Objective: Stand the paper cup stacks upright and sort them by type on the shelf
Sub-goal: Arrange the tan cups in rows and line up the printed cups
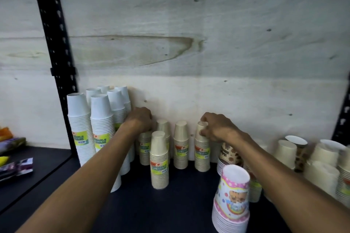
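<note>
Several small beige cup stacks with yellow-green labels stand upright mid-shelf; one stands in front [159,159], another in the middle [180,144]. My right hand [216,128] grips the top of the rightmost beige stack [202,154]. My left hand [140,119] curls over the top of a beige stack [144,149] at the back, beside the tall white stacks [100,125]. That stack's top is hidden under my hand. A pink cartoon-print stack [232,198] stands at the front right.
Brown-patterned cups [230,154] and cream stacks [322,168], some tilted, crowd the right side. A black shelf post [55,43] rises at left, with wrapped packets [15,166] on the neighbouring shelf. The dark shelf board [180,204] has free room in front.
</note>
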